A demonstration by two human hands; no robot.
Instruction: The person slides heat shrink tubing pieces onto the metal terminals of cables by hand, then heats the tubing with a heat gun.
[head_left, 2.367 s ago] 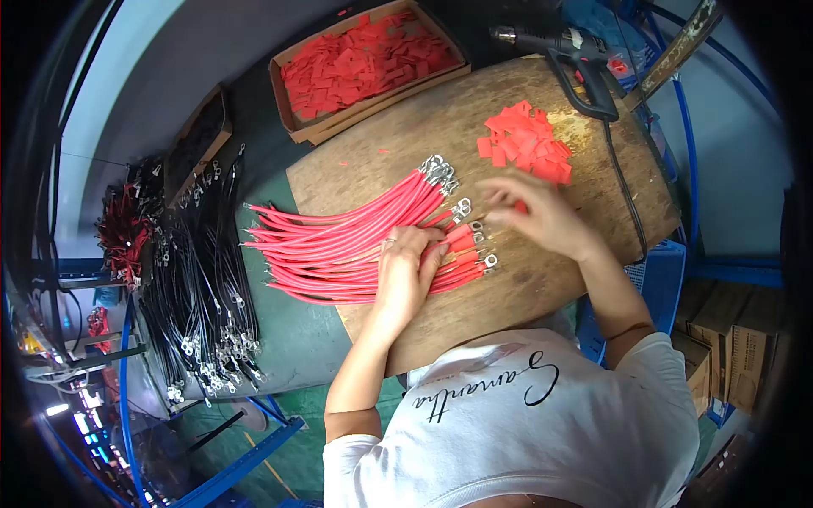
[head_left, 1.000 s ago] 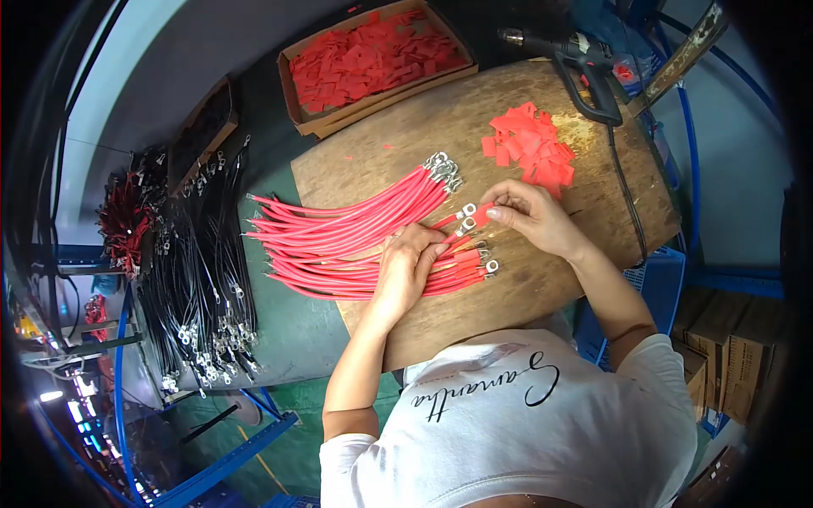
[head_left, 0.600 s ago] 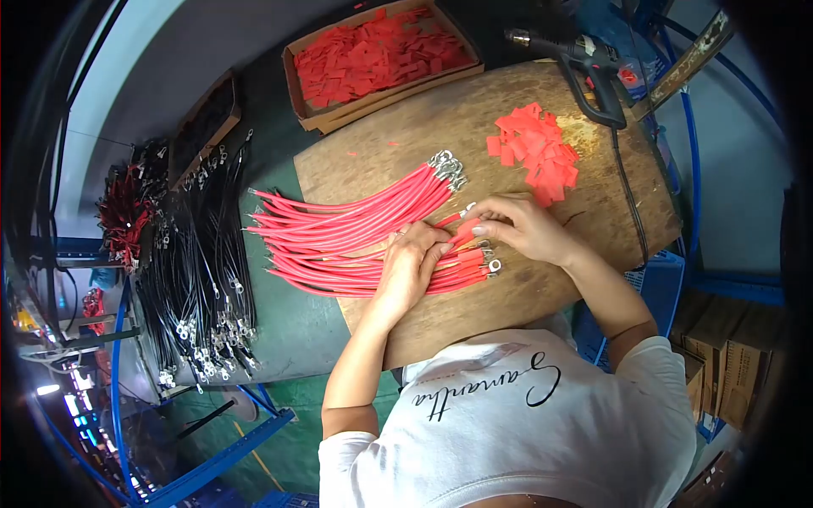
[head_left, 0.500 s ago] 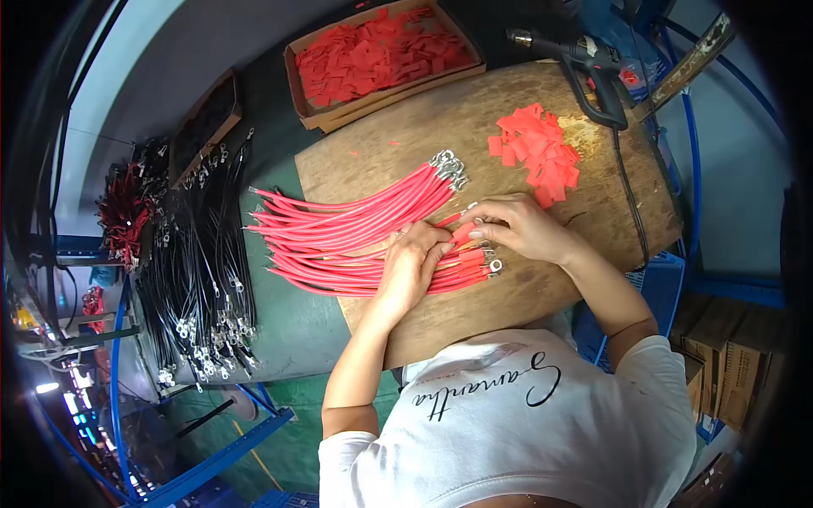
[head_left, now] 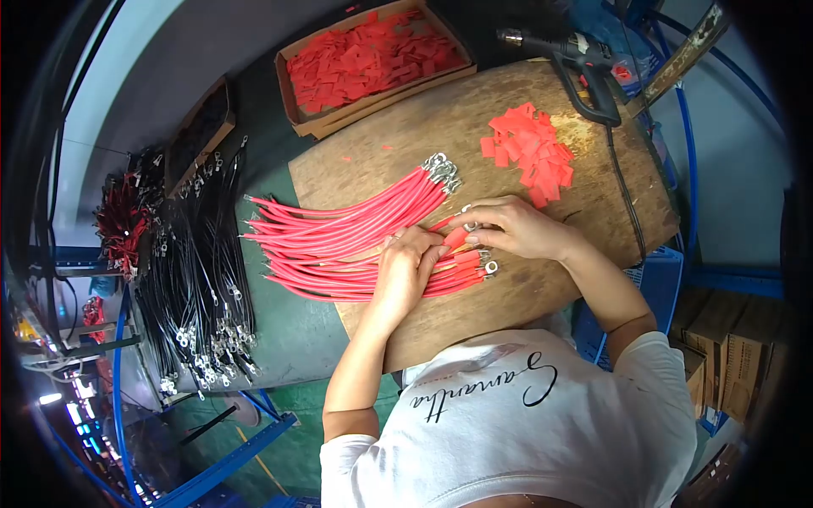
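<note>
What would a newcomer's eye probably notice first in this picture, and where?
Probably the thick glossy red cables with silver ring ends, fanned across the brown wooden board, partly under the left hand. Next, the bright red flat pieces heaped in the shallow cardboard box beyond the board, and the thin black cables massed at the picture's left.

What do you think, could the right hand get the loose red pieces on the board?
Probably yes: the loose red pieces lie close beyond the right hand, with nothing in between. It seems busy holding a red sleeve, though, so its fingers aren't free.
</note>
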